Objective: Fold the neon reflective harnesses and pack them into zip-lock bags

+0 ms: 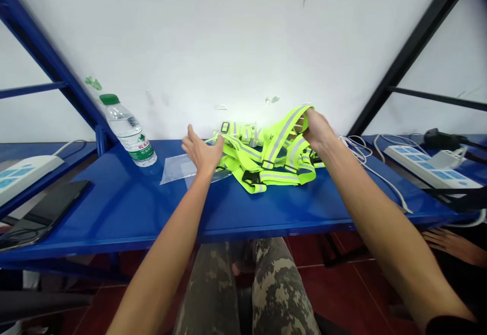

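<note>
A tangled pile of neon yellow reflective straps [283,176] with grey stripes lies on the blue table [152,213] near the wall. Black plastic sliders and a black buckle [251,176] show among the bands. My right hand [319,131] grips one reflective strap [283,139] at the pile's right side and holds a loop of it raised; its fingertips are partly hidden behind the band. At the left edge of the pile, my left hand [203,151] is open, thumb and fingers apart, with the thumb close to the straps. Beneath and beside it lies a clear plastic bag [173,169].
A water bottle [133,137] with a green cap stands at the back left. Left of it are a dark phone [49,210] and a power strip [34,170]. White cables [359,149] and another power strip [426,165] lie right. Another person's hand [454,245] shows lower right.
</note>
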### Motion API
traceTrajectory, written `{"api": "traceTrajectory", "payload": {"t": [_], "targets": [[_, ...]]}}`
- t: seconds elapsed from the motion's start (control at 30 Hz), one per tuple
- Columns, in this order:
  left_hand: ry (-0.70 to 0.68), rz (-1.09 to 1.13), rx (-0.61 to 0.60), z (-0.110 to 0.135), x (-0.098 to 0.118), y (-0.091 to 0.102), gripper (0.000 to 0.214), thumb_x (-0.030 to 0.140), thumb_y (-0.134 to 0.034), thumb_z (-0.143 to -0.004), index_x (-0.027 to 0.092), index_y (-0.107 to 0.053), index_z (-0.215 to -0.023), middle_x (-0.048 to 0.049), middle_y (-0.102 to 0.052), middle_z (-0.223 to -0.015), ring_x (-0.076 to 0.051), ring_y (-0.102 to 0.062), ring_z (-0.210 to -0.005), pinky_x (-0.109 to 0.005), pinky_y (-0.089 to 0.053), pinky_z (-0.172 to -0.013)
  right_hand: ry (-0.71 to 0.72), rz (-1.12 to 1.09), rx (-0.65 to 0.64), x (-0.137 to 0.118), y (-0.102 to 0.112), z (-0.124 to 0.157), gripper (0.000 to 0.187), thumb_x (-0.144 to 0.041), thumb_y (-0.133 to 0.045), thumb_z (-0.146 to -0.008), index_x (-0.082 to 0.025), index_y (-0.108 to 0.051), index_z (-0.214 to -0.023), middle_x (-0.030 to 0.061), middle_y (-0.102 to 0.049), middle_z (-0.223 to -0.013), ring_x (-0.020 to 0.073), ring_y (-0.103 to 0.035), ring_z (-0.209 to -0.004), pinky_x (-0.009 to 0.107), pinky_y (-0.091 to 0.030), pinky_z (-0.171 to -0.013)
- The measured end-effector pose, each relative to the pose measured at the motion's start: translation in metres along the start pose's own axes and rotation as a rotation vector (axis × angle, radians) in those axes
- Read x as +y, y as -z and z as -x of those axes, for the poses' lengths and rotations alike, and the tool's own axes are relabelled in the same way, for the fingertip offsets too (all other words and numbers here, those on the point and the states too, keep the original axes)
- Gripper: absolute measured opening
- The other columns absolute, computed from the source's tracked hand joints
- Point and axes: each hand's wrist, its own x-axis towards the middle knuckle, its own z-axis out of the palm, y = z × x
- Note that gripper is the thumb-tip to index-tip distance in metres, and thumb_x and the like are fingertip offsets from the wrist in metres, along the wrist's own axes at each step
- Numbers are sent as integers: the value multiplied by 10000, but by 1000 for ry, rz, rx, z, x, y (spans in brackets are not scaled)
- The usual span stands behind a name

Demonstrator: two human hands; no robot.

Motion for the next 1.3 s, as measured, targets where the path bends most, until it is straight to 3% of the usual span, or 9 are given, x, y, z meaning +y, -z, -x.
{"api": "traceTrajectory", "payload": {"t": [0.07, 0.27, 0.43, 0.53, 0.7, 0.9, 1.03, 1.2, 1.3], "targets": [[-253, -253, -32, 14, 12, -1, 490, 331, -699, -707, 184, -559, -1153, -144, -604, -1130, -331, -525, -1168, -475, -427, -985, -90, 28, -1, 7, -5, 3, 200, -401, -566, -821, -207, -524, -795, 49, -605, -717, 179, -607, -619, 324, -508, -553], [-493, -566, -1031, 42, 29, -3, 437, 623, -568, -794, 198, -643, -860, -56, -667, -743, -242, -632, -752, -335, -456, -705, -31, 533, -191, 9, 7, 11, 250, -365, -686, -757, -149, -661, -880, 127, -723, -940, 238, -685, -822, 350, -537, -716], [-443, -594, -1191, 42, 11, -5, 834, 773, -611, -677, 186, -578, -1267, -153, -654, -1207, -341, -617, -1062, -376, -466, -840, -57, 699, -753, 8, 37, 21, 802, -413, -833, -620, -210, -556, -1344, 133, -645, -1295, 315, -580, -1226, 419, -498, -983], [-297, -439, -1168, 37, 3, -7, 870, 632, -786, -586, 188, -580, -1306, -163, -657, -1203, -362, -620, -1073, -389, -460, -888, -65, 691, -920, 16, 45, 25, 900, -404, -847, -593, -235, -498, -1405, 124, -625, -1325, 315, -553, -1262, 442, -478, -1006], [-53, -22, -1081, 25, 10, -3, 818, 259, -931, -386, 234, -682, -1165, -90, -696, -1064, -333, -633, -1060, -371, -474, -899, 87, 764, -922, 28, 28, 35, 493, -437, -840, -585, -204, -699, -995, 62, -712, -1041, 270, -642, -988, 407, -503, -875], [228, 373, -852, 24, 19, -1, 543, 201, -907, -482, 141, -719, -988, -67, -703, -845, -199, -639, -756, -328, -513, -737, 51, 441, -931, 23, 8, 47, 259, -385, -780, -681, -192, -704, -837, 34, -708, -888, 200, -642, -816, 372, -510, -769], [177, 531, -579, -16, 37, -5, 361, 179, -866, -576, 104, -695, -885, -41, -693, -832, -148, -623, -764, -283, -514, -770, 96, -22, -526, -6, 26, 34, 248, -259, -781, -658, -210, -659, -868, 30, -698, -921, 189, -648, -887, 405, -514, -817], [-81, 464, 233, -103, 88, 10, 221, 42, -577, -870, 54, -534, -1087, -28, -625, -998, -118, -624, -996, -222, -463, -893, 255, -406, 125, -70, 69, 7, 210, -164, -641, -781, -256, -463, -716, 3, -637, -1193, 135, -604, -1116, 310, -536, -860], [-169, 416, 188, -113, 100, 22, 267, 67, -458, -962, 89, -394, -1221, -53, -578, -1175, -119, -590, -1115, -226, -444, -951, 224, -519, 227, -84, 83, -1, 153, -219, -602, -837, -271, -490, -747, 11, -578, -1328, 128, -574, -1209, 278, -548, -887]]}}
